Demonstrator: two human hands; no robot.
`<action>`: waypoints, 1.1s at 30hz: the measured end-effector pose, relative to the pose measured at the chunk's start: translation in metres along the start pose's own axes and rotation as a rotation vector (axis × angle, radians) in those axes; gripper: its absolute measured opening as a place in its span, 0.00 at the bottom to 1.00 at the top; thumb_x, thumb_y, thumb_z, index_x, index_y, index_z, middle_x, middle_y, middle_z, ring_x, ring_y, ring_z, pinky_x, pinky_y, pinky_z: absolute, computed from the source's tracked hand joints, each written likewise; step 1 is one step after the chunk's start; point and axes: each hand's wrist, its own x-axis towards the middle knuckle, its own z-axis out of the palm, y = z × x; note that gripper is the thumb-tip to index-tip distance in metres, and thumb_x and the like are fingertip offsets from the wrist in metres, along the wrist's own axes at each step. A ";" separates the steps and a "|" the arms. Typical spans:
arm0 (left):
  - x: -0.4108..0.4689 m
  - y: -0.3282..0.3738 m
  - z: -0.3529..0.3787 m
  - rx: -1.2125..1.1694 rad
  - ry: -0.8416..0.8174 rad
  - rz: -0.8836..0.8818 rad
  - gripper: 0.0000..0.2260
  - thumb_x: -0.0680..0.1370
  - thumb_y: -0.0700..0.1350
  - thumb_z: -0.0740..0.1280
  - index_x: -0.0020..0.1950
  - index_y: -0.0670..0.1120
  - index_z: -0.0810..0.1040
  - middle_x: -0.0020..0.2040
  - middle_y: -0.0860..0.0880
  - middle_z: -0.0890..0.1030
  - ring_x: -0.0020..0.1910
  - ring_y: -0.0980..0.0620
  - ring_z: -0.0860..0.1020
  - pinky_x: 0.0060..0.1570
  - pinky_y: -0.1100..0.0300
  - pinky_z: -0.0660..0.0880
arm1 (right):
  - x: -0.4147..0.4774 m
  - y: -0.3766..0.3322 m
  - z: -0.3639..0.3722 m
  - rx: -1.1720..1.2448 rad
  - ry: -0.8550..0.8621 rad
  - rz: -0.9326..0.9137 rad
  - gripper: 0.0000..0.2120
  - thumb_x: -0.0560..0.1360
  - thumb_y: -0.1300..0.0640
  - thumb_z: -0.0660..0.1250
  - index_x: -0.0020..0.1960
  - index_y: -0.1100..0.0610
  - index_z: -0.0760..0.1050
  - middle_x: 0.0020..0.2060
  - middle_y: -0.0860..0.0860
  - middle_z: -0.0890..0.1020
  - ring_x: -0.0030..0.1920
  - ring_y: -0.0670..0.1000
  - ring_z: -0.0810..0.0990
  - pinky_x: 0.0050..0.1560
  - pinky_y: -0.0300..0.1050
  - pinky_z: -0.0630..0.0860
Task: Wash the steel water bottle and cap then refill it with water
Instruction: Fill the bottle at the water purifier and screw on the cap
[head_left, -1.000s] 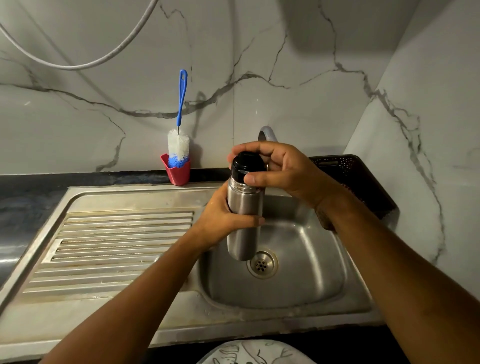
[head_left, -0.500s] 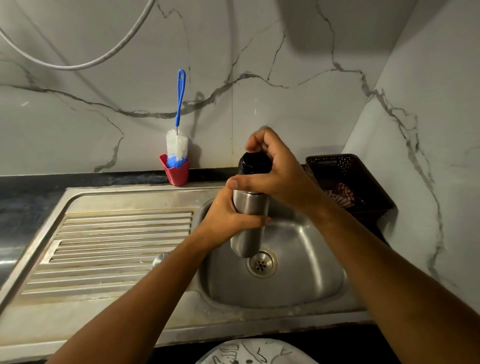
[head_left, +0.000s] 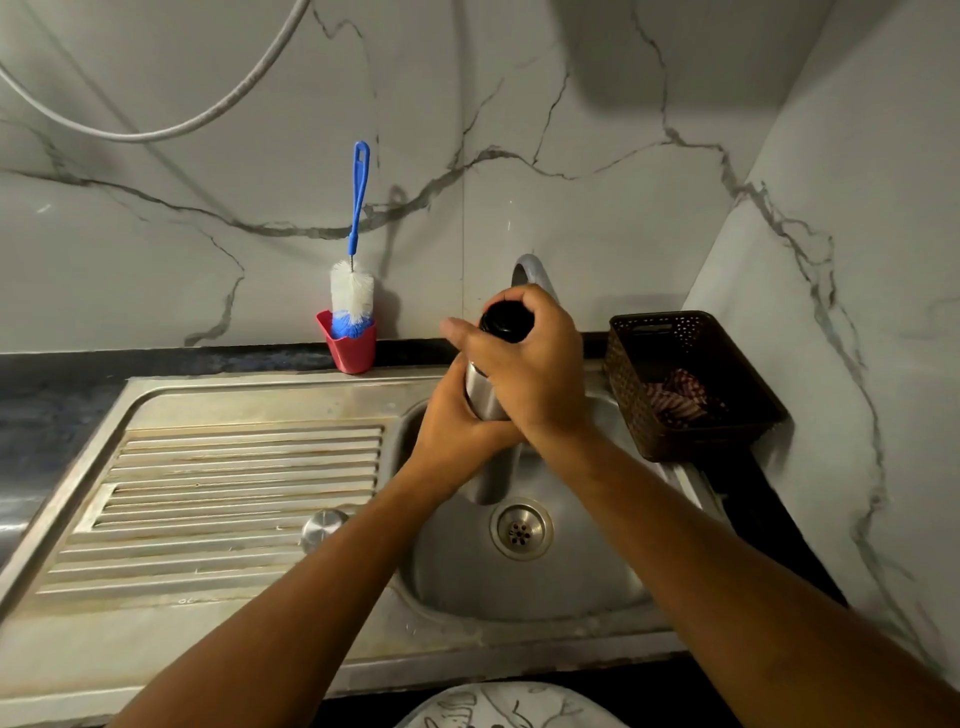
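**Bottle held over the sink, cap gripped from above**

The steel bottle (head_left: 485, 397) is held nearly upright above the sink (head_left: 571, 582), its base just at 11 o'clock from the drain (head_left: 521, 530). Its body is wrapped by the left hand (head_left: 454, 428), whose fingers are curled round the middle. The black cap (head_left: 506, 322) is seated on the bottle's top and is clasped from above by the right hand (head_left: 530, 366), with the fingers bent over it and the thumb stretched out toward 9 o'clock. The tap (head_left: 530, 270) is seen just behind the cap, at 12 o'clock.

At 10 o'clock from the bottle, a brush (head_left: 353, 291) with a blue handle is stood bristles-down in a red cup (head_left: 352, 353) against the marble wall. At 3 o'clock, a dark basket (head_left: 623, 374) is set beside the sink, and a striped cloth (head_left: 678, 400) is lain inside it. At 8 o'clock, a steel disc (head_left: 323, 525) is rested on the ribbed drainboard (head_left: 234, 478).
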 end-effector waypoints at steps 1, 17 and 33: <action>0.000 -0.002 -0.004 -0.021 -0.001 -0.032 0.32 0.71 0.34 0.81 0.71 0.44 0.72 0.59 0.50 0.83 0.59 0.55 0.83 0.55 0.64 0.80 | 0.004 0.000 -0.005 0.025 -0.111 0.006 0.20 0.69 0.50 0.82 0.54 0.56 0.78 0.46 0.47 0.83 0.48 0.47 0.83 0.51 0.43 0.83; -0.002 -0.003 -0.005 -0.026 -0.028 -0.014 0.31 0.72 0.33 0.80 0.71 0.45 0.72 0.59 0.51 0.83 0.59 0.58 0.82 0.55 0.65 0.79 | -0.007 -0.005 0.002 0.043 -0.037 -0.104 0.19 0.71 0.54 0.81 0.56 0.58 0.77 0.46 0.45 0.81 0.48 0.48 0.83 0.49 0.44 0.84; 0.000 0.004 -0.014 -0.028 -0.089 -0.004 0.33 0.70 0.30 0.79 0.72 0.40 0.72 0.59 0.49 0.83 0.60 0.55 0.83 0.56 0.63 0.79 | -0.010 -0.005 0.001 0.055 -0.030 0.019 0.20 0.67 0.52 0.83 0.53 0.55 0.78 0.45 0.48 0.85 0.48 0.48 0.85 0.50 0.42 0.83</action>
